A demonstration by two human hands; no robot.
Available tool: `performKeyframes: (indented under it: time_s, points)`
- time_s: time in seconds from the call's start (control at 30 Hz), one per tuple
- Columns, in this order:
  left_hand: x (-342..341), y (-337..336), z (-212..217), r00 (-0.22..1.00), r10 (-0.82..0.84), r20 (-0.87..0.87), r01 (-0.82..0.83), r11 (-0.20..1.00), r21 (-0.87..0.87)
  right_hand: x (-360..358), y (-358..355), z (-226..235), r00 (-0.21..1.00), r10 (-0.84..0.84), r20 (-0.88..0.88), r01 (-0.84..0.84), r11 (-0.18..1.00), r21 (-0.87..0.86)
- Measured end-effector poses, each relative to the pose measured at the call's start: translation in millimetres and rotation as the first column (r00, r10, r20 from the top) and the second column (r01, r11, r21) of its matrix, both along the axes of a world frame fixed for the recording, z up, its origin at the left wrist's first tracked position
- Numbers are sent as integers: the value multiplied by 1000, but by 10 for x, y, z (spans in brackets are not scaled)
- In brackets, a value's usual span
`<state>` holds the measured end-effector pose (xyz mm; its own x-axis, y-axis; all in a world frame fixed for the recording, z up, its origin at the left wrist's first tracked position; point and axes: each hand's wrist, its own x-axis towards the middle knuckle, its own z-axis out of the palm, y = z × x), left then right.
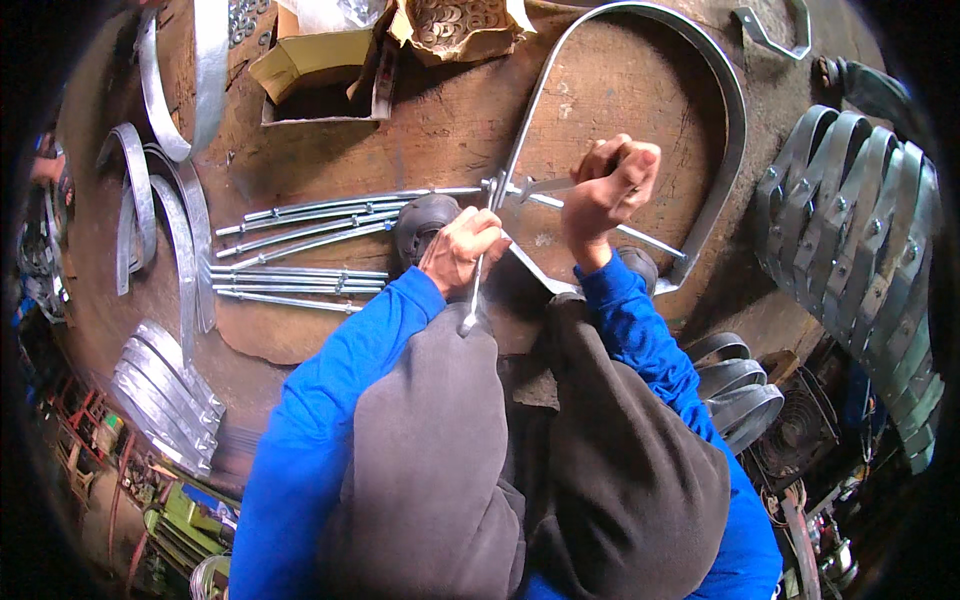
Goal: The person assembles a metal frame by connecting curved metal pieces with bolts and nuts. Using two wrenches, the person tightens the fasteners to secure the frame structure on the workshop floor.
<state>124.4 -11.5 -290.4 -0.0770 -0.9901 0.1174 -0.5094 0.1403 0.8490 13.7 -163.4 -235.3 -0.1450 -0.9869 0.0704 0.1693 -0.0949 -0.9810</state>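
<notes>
My left hand (464, 248) is closed around a wrench (475, 295), whose lower end points back toward my knee. My right hand (612, 192) is clenched on a second wrench (549, 186) that reaches left to a nut. Both wrenches meet near the nuts (497, 188) on a threaded rod (655, 240). The rod runs across a large, bent flat metal band (737, 125), joining its two sides. The band lies between my feet and stretches away from me. Fingers partly hide the wrench handles.
Several threaded rods (310, 240) with nuts lie at the left. Curved metal bands (190, 240) are on the far left, and a stack of bands (850, 210) is at the right. An open cardboard box (320, 65) and a box of washers (455, 25) stand at the back.
</notes>
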Motion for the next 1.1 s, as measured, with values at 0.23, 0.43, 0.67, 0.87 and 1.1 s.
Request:
performKeyframes:
  time_s: [0.23,0.43,0.67,0.87,1.1]
  points:
    - [-7,29,-101,1000,-10,-2,10,1000,8,177,299,-151,995,95,-4,-95,993,-64]
    - [39,10,-27,992,78,-99,-81,996,-24,253,235,-151,993,106,-55,-109,992,-62]
    - [438,-833,174,872,326,-366,-125,870,477,281,172,-177,987,128,-99,-134,990,-51]
    - [423,-1451,-443,931,279,-234,-27,694,719,258,166,-196,985,139,-103,-144,989,-40]
    - [399,-1653,-798,974,-123,190,14,872,489,287,158,-195,976,154,-155,-168,983,-79]
